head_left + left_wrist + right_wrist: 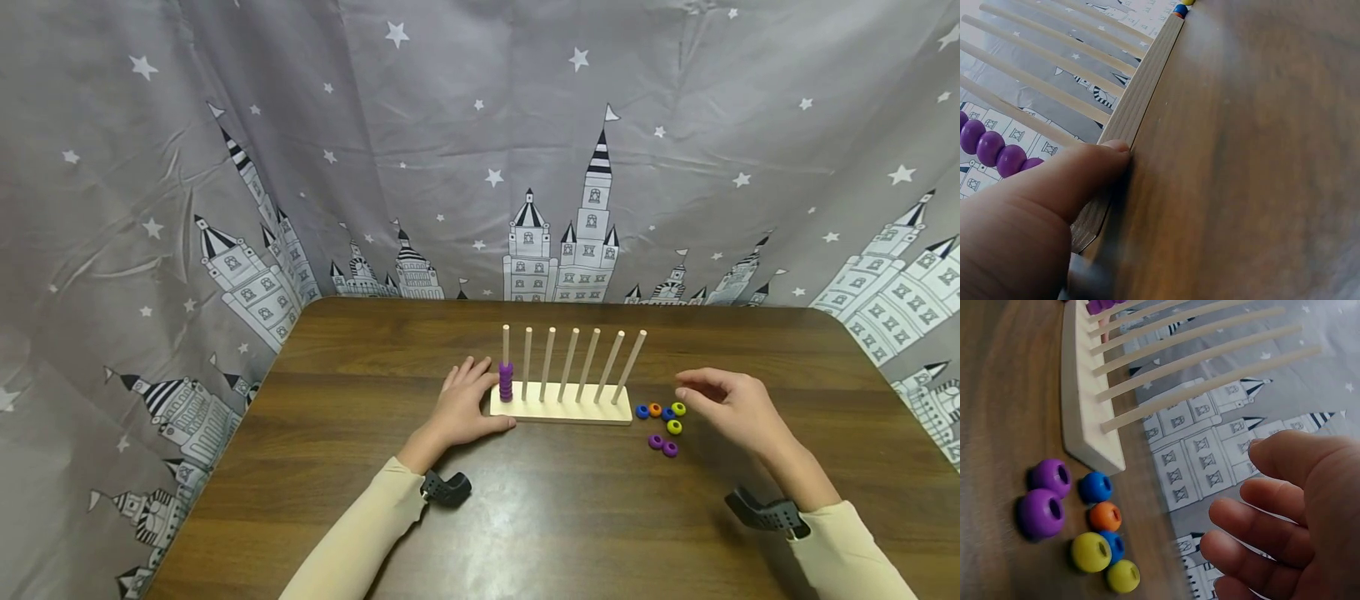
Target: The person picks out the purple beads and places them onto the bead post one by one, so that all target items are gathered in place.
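Observation:
A pale wooden peg stand (555,410) sits on the table with several upright pegs. Purple beads (506,383) are stacked on its leftmost peg; the other pegs are bare. My left hand (468,406) holds the stand's left end, thumb against the front edge and fingers round the back. To the right lie loose beads: two purple beads (1042,512), two yellow beads (1090,552), two blue beads (1095,487) and one orange bead (1105,516). Just right of them, my right hand (731,407) hovers with loosely bent fingers and nothing in it.
The brown wooden table (315,467) has rounded far corners. A grey curtain (420,125) printed with castles and stars hangs behind it and at its sides. Both wrists wear black straps (447,490).

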Demonstrator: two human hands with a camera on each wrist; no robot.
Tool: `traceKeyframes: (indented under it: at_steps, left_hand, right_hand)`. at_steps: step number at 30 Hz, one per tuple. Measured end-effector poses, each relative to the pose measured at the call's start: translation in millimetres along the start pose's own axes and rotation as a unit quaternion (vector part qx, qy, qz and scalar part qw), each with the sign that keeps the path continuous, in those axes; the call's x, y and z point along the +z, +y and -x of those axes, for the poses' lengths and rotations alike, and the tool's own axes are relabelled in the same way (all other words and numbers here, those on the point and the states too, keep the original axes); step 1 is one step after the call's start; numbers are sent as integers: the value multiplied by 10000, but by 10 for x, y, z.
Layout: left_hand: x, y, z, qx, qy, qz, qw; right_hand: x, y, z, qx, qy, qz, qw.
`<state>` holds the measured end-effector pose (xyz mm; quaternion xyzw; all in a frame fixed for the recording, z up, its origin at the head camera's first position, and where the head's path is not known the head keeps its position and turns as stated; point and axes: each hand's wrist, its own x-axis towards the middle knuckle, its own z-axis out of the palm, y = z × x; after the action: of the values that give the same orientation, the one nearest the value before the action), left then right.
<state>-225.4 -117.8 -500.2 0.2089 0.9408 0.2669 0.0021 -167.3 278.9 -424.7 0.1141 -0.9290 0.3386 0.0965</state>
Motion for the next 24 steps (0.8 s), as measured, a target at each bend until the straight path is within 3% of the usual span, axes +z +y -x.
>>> traceKeyframes:
  at_steps: [14, 24]
  left_hand:
    - [-6, 31, -12, 23, -15, 55, 10000]
    - [3, 10, -10, -16, -7, -10, 10000]
  right_hand:
    - [157, 214, 319, 116, -19, 60, 9999]
    - [270, 282, 369, 148, -90, -201, 9996]
